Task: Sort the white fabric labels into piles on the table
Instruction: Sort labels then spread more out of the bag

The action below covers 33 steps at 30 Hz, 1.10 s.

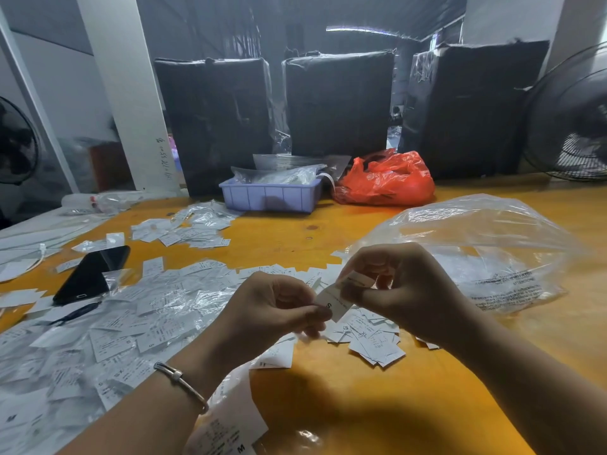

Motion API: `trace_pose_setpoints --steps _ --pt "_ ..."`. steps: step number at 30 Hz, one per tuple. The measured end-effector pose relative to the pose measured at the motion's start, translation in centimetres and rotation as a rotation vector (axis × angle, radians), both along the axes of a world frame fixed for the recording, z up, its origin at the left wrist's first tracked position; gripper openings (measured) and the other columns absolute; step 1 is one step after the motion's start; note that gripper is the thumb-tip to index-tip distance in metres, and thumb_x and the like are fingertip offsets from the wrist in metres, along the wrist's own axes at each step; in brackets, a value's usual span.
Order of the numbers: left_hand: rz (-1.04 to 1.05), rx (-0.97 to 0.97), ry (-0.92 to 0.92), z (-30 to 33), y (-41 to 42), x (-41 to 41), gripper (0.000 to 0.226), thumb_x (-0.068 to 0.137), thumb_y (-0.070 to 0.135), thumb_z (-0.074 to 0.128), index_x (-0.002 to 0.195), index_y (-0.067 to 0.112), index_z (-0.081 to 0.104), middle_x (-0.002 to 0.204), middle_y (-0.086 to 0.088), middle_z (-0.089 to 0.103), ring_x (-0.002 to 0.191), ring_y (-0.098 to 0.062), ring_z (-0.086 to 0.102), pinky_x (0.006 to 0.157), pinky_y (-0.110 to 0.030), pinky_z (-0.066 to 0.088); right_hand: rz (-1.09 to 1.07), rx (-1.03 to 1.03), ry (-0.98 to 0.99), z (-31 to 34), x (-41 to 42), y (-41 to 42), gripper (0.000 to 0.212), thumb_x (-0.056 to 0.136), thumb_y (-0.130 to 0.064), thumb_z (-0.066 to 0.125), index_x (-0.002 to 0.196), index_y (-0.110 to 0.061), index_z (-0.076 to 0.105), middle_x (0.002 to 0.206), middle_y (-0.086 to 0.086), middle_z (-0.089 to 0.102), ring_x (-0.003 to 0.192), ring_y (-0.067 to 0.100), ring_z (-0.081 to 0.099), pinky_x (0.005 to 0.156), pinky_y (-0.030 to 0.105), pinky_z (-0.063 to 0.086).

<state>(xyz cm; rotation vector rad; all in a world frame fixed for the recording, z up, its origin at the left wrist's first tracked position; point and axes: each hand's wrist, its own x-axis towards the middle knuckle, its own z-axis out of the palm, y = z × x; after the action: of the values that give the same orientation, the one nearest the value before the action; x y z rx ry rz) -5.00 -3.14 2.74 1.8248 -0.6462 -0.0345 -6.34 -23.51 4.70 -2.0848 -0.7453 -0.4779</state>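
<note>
Nearest us, our left hand (pixel 279 307) w/ silver wrist bangle (pixel 182 384) and right hand (pixel 394 290) both pinch one small white fabric label marked S (pixel 331 302) above the orange wooden table (pixel 328 405), prob. reading its size before dropping it on a pile, e.g. the loose white label heap (pixel 371 339) just below.

2 hands — left (pixel 276 310), right (pixel 399 284) — fingers curled, pinching.
</note>
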Motion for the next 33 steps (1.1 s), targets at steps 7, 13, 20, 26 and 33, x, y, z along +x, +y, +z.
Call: trace_pose_setpoints --steps 7,13,20,26,33 --pt "0.03 0.009 0.026 0.0 0.1 0.1 0.021 0.075 0.016 0.072 0.086 -0.003 0.073 0.076 -0.012 0.075 0.064 -0.02 0.071 0.057 -0.018 0.052 -0.053 0.113 0.044 0.4 0.2 -0.4 0.008 0.078 -0.015 0.072 0.085 -0.018 0.071 0.081 -0.005 0.07 0.078 0.014 0.065 0.066 0.036 0.057" --pt "0.037 -0.034 0.089 0.1 0.3 0.0 0.022 0.075 0.026 0.071 0.087 0.008 0.074 0.079 -0.009 0.076 0.069 -0.019 0.072 0.06 -0.019 0.054 -0.009 0.301 0.163 0.3 -0.1 -0.2 0.01 0.073 0.008 0.071 0.075 -0.002 0.071 0.074 0.008 0.072 0.072 0.021 0.07 0.069 0.034 0.06" --pt "0.073 -0.061 0.138 0.1 0.3 0.1 0.026 0.074 0.029 0.069 0.087 0.007 0.074 0.078 -0.01 0.076 0.067 -0.02 0.072 0.059 -0.021 0.055 0.008 0.423 0.326 -0.3 -0.2 0.4 0.007 0.071 0.006 0.074 0.075 0.002 0.07 0.069 0.012 0.072 0.059 0.016 0.068 0.052 0.012 0.047" --pt "0.062 -0.049 0.141 0.0 0.0 0.1 0.03 0.072 0.029 0.071 0.086 0.003 0.074 0.078 -0.012 0.075 0.068 -0.024 0.073 0.057 -0.023 0.054 0.051 0.337 0.367 -1.2 -0.3 1.1 0.007 0.071 0.001 0.077 0.074 -0.003 0.073 0.068 0.01 0.072 0.063 0.018 0.068 0.058 0.017 0.051" --pt "0.073 -0.068 0.115 0.1 0.2 0.2 0.02 0.073 0.028 0.072 0.079 0.01 0.076 0.077 -0.011 0.075 0.068 -0.024 0.073 0.057 -0.02 0.054 -0.002 0.341 0.364 -0.9 -0.1 0.7 0.013 0.073 0.0 0.075 0.078 -0.011 0.076 0.071 0.007 0.073 0.069 0.019 0.069 0.063 0.023 0.056"
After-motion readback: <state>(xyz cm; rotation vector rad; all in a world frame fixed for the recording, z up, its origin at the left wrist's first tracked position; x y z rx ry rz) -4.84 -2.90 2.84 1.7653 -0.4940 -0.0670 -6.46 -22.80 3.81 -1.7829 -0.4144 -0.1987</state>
